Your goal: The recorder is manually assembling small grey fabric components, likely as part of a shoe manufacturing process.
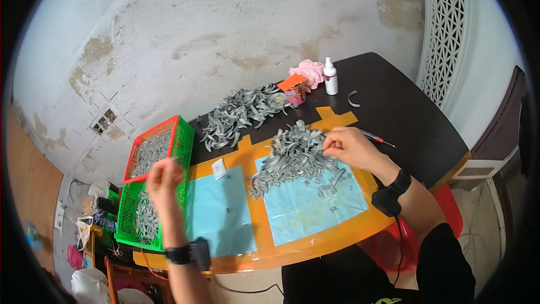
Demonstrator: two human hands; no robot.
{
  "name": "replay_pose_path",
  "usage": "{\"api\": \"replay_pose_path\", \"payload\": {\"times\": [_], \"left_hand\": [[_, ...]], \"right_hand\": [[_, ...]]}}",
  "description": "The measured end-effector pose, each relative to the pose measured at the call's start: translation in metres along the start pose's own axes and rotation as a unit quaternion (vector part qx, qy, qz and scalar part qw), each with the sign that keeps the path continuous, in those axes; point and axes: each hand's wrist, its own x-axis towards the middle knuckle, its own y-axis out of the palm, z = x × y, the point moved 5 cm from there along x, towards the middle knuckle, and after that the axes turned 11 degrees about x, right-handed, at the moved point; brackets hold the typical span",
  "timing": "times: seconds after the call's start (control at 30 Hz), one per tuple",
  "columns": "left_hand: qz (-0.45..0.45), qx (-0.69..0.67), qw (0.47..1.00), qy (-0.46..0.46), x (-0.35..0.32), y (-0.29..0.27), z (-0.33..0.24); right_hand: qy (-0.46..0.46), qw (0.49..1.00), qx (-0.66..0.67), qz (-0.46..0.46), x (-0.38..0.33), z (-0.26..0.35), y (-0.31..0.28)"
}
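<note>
Grey strips (293, 155) beside right hand (350, 146), fingers pressed together; left hand (164, 179) by red basket (157, 128), can't tell fingers.

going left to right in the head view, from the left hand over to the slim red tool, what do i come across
Left hand, small white block, nearer grey pile, right hand, slim red tool.
</note>
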Motion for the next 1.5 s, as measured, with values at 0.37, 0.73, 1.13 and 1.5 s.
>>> {"api": "replay_pose_path", "payload": {"times": [0.37,0.73,1.13,1.5], "left_hand": [[-0.018,0.451,0.888,0.088,0.013,-0.166,0.071],[0.387,0.022,0.919,-0.071,-0.090,0.155,-0.011],[0.441,-0.051,0.886,-0.132,-0.108,0.208,0.024],[0.280,0.106,0.954,0.012,-0.090,0.186,0.013]], "right_hand": [[0.007,0.988,-0.116,0.100,-0.007,0.003,0.026],[0.114,0.938,0.323,0.053,-0.006,0.001,0.039],[0.127,0.912,0.385,0.063,-0.007,-0.006,0.052],[0.134,0.931,0.339,-0.003,-0.006,-0.007,0.044]]}}
